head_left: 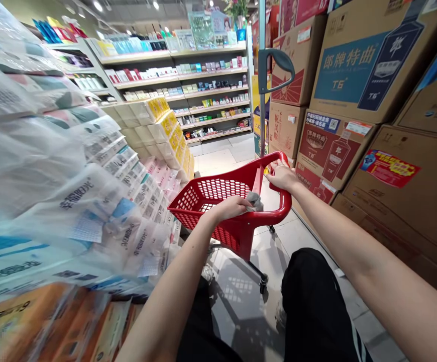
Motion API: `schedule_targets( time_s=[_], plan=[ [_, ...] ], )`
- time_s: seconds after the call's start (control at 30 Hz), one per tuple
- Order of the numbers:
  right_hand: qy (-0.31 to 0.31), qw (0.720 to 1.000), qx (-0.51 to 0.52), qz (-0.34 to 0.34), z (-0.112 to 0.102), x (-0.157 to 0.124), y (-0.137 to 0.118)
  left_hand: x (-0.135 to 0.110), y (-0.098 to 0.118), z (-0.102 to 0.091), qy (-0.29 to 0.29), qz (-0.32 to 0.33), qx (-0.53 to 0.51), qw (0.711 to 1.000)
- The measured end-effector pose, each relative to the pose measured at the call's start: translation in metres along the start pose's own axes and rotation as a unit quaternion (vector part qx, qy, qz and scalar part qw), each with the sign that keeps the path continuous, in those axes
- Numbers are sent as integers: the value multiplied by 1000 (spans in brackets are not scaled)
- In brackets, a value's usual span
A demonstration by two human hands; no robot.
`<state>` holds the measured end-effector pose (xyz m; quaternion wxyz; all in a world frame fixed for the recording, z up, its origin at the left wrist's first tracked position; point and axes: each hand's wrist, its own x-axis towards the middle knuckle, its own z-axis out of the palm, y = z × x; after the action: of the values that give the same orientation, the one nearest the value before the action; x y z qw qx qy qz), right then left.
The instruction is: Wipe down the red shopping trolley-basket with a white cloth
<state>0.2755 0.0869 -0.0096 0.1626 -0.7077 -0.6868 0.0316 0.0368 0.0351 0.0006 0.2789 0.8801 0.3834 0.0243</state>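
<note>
Ahead of my knees stands a red shopping cart (pixel 237 231) with a perforated basket and a thick looped handle frame. My right hand (pixel 282 175) grips the far right part of that frame, its fingers bent over the red bar. At the near left side of the frame is my left hand (pixel 233 206), its fingers closed on a crumpled grey cloth (pixel 255 201) against the cart. Part of the cloth is covered by the fingers. The visible inside of the basket shows only its red mesh.
Wrapped tissue packs (pixel 71 201) are stacked high on the left. Cardboard cartons (pixel 346 65) line the right. Beyond the tiled aisle (pixel 214 161) stand shelves of small boxes (pixel 188 90). A metal pole with a grey loop grip (pixel 261 70) rises behind the cart.
</note>
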Motion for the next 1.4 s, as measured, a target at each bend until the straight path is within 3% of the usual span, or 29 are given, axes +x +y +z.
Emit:
schedule_targets(
  time_s=[0.07, 0.17, 0.23, 0.3, 0.4, 0.5, 0.6, 0.8, 0.9, 1.07, 1.2, 1.4],
  plan=[
    [-4, 1000, 3, 2, 0, 1, 0, -7, -1, 2, 64, -18, -5, 998],
    [-4, 1000, 9, 1, -1, 4, 1, -17, 3, 15, 216, -19, -30, 976],
    [-2, 1000, 15, 0, -1, 6, 2, -21, 13, 29, 310, 4, -42, 950],
    [-1, 1000, 21, 0, -1, 8, 1, -21, 30, 47, 366, 31, -31, 929],
    [3, 1000, 25, 6, 0, 11, -2, -16, 54, 75, 321, 89, 21, 943],
    [10, 1000, 23, 3, 3, 12, -4, -10, 57, 92, 306, 96, 69, 945],
    [12, 1000, 20, 1, 6, 13, -4, -14, 33, 94, 319, 80, 86, 940],
    [16, 1000, 22, -1, 7, 14, -5, -45, -47, 76, 345, -30, 78, 935],
    [16, 1000, 21, 5, 7, 13, -6, -50, -61, 72, 328, -63, 82, 939],
    [22, 1000, 19, 3, 7, 13, -4, -43, -30, 89, 351, -26, 73, 933],
    [19, 1000, 14, 1, 6, 14, -1, -52, -1, 100, 342, 5, 46, 939],
    [17, 1000, 15, -2, 6, 15, 1, -57, -10, 79, 324, 19, 23, 946]
  ],
)
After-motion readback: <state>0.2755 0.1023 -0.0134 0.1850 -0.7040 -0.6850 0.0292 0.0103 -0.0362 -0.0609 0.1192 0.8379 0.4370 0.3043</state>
